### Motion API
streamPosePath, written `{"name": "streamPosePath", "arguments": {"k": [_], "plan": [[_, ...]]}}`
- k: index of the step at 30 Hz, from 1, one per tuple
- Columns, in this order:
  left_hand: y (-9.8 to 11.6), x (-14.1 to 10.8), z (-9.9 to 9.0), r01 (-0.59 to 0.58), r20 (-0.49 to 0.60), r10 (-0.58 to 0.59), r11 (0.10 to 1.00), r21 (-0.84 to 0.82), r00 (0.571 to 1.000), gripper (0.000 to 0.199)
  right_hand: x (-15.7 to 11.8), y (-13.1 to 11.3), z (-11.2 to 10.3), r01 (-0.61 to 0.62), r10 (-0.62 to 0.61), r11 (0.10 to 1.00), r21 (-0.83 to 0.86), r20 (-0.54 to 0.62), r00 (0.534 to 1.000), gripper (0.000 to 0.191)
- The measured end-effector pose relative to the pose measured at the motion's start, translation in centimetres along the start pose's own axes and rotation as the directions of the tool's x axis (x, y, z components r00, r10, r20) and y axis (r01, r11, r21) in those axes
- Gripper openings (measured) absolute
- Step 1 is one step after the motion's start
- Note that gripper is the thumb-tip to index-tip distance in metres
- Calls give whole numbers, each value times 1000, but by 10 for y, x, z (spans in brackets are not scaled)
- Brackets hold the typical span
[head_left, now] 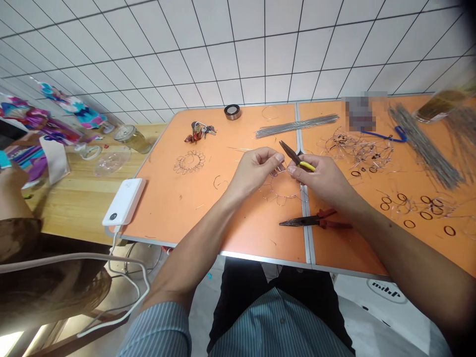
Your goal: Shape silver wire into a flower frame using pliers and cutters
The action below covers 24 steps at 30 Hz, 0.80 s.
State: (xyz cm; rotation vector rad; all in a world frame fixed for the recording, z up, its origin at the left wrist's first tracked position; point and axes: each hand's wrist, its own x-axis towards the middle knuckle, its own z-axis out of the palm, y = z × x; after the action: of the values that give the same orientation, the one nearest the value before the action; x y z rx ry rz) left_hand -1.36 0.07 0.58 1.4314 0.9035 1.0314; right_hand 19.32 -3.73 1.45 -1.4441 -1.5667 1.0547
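Silvery thin-wire ring with looped edging (288, 197), one, held up over the orange worktop (230, 235). It lies at 4 o'clock from the middle of the left hand (258, 169) and at 9 o'clock from that of the right hand (320, 174); both touch its upper edge, so neither is clearly nearer.

Left hand: thumb and forefinger pinched together on the ring's wire. Right hand: closed round the yellow-handled, dark-nosed metal pliers (296, 157), thumb at the ring (the exact contact is hidden). Pliers' long axis 10 to 4 o'clock, nose to 10, apart from the ring.

Further stock, by count:
- Red-handled dark metal pliers (316, 219), one; 6 o'clock from the right hand, nose to 9.
- Flower-edged wire circle (189, 162), one, lying flat; 9 o'clock from the left hand.
- Black tape roll (232, 112), one; 11 o'clock from the left hand.
- Bunch of metal keys (201, 130), one; 10 o'clock.
- Grey straight-wire bundles, at least two: a slim one (297, 126) at 12 o'clock from the pliers, a thicker one (427, 146) at 2 from the right hand.
- Small dark rings (449, 230), roughly a dozen; 3 to 4 o'clock (overlaps prevent an exact count).
- White plastic power bank (124, 201), one; 8 o'clock from the left hand.
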Motion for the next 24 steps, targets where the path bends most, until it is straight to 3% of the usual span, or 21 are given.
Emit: {"name": "streamPosePath", "arguments": {"k": [5, 9, 15, 24], "plan": [[-4, 2, -1, 15, 36, -14, 999, -45, 999, 56, -1, -1, -1, 3, -1, 999, -42, 30, 1000, 23], [-1, 1, -2, 31, -24, -32, 998, -45, 999, 51, -1, -1, -4, 7, -8, 1000, 27, 60, 998, 22], [2, 3, -5, 71, -87, -75, 996, -51, 993, 47, 2, 2, -11, 18, -19, 1000, 16, 14, 1000, 10], [0, 4, -6, 125, -42, -131, 985, -120, 991, 46, 3, 8, -11, 43, -41, 999, 28, -41, 998, 14]]}}
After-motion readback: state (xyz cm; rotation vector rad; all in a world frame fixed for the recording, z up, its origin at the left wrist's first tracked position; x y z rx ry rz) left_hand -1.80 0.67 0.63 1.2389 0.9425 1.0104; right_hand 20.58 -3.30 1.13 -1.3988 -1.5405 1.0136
